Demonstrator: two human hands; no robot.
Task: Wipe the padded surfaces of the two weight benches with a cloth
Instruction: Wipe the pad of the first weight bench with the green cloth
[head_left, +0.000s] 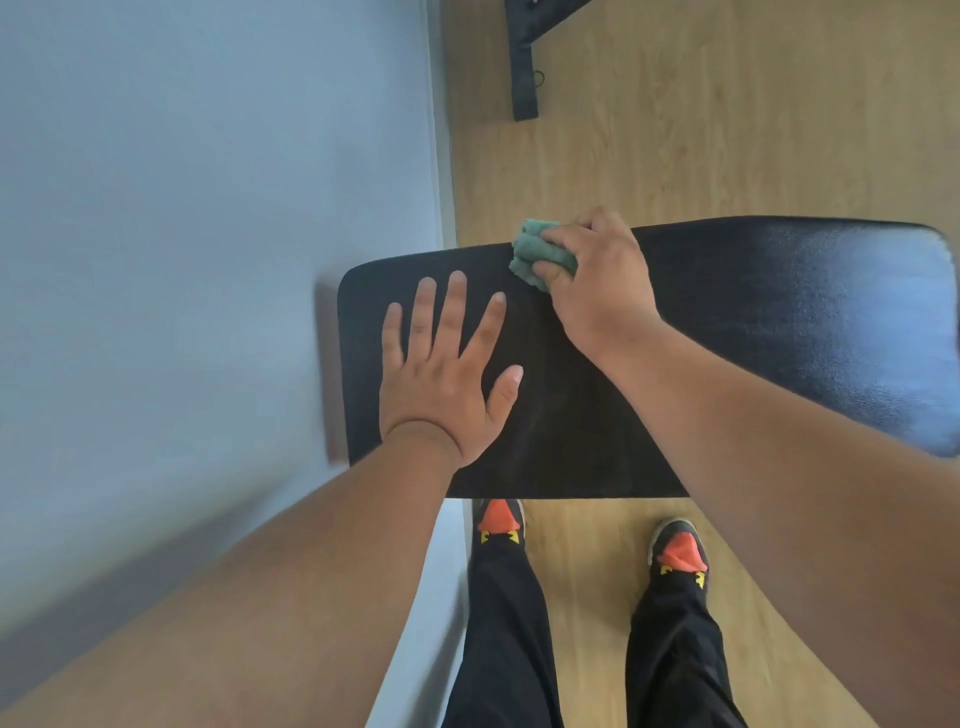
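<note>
Two bare hands work on one black padded weight bench, seen from above. The right hand has its fingers curled round a bunched green cloth, holding it against the pad at the far edge, a little in from the end next to the wall; the bunching probably gives a firm grip and a thick wiping face. The left hand lies flat on the pad with fingers straight and spread, holding nothing; it seems to serve as a brace, steadying the body as it leans over the bench. The pad is dark, slightly textured vinyl with rounded corners, and it catches a soft sheen towards the right end. Its left end stands close to a pale wall. Light wood-effect flooring runs beneath and beyond it. A black metal frame part sits on the floor at the top of the view; whether it belongs to the second bench cannot be told. The person's feet, in black shoes with orange toes, stand just beside the near edge. Wiping appears under way on this bench.
</note>
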